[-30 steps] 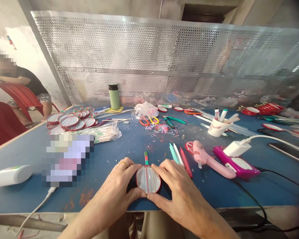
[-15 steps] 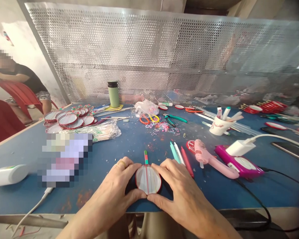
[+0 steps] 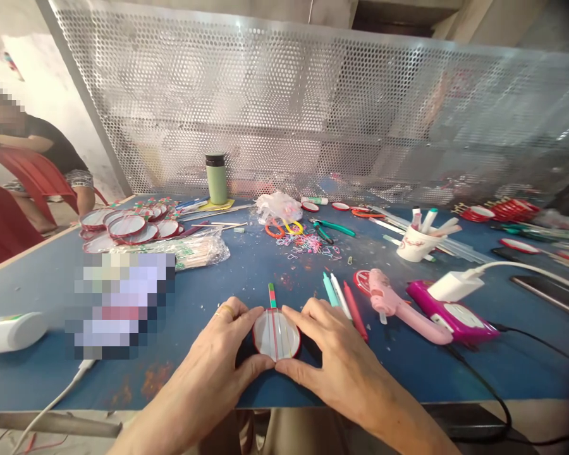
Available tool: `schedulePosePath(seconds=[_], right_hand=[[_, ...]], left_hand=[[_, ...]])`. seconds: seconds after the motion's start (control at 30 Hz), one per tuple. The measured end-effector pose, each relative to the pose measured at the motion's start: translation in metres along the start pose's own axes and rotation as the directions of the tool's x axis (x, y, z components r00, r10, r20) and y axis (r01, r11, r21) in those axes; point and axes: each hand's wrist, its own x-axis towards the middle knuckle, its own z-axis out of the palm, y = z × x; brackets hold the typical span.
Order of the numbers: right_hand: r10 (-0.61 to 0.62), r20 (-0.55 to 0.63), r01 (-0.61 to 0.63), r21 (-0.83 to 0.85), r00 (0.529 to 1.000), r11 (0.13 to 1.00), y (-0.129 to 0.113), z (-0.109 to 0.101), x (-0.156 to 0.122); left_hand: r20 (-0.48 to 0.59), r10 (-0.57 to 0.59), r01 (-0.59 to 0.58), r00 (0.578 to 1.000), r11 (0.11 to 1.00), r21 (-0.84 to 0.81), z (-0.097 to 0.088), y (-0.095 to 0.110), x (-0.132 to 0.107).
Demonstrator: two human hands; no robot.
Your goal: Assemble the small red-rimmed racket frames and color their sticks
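Note:
A small round red-rimmed disc (image 3: pixel 275 333) with a clear face lies flat on the blue table (image 3: pixel 246 272) near its front edge. A thin red and green stick (image 3: pixel 272 294) runs across it and pokes out at the far side. My left hand (image 3: pixel 222 354) curls round the disc's left rim, thumb at the near edge, a ring on one finger. My right hand (image 3: pixel 332 357) cups the right rim the same way. Both thumbs meet at the disc's near side.
Pens (image 3: pixel 344 300), a pink glue gun (image 3: pixel 393 303), a magenta device (image 3: pixel 455 316) with white charger and black cable lie right. Scissors (image 3: pixel 282 227), pliers (image 3: pixel 332 229), a green flask (image 3: pixel 217 180), more discs (image 3: pixel 128 226), a stick bundle (image 3: pixel 194 251), a cup (image 3: pixel 413 243). A seated person (image 3: pixel 33 164) far left.
Both hands and the disc sit slightly farther up the table from its front edge than a second ago; the grip is the same.

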Motion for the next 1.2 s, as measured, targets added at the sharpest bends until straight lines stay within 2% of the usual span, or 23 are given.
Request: schedulePosePath(seconds=[0.13, 0.47, 0.93, 1.2], right_hand=[[0.001, 0.008, -0.001, -0.011, 1.0, 1.0, 0.001, 0.001, 0.002], [-0.032, -0.064, 0.03, -0.021, 0.997, 0.999, 0.003, 0.008, 0.001], [-0.032, -0.085, 0.028, -0.041, 0.996, 0.999, 0.005, 0.01, -0.001], [-0.032, -0.101, 0.027, -0.052, 0.994, 0.998, 0.006, 0.011, -0.001]], left_hand=[[0.021, -0.009, 0.009, 1.0, 1.0, -0.01, 0.0, -0.001, 0.001], [0.083, -0.024, 0.027, 0.996, 0.999, -0.029, -0.002, -0.001, 0.003], [0.082, -0.047, 0.051, 0.995, 0.998, -0.047, -0.003, 0.003, 0.004], [0.049, -0.002, 0.004, 0.999, 1.0, -0.027, -0.002, 0.002, 0.003]])
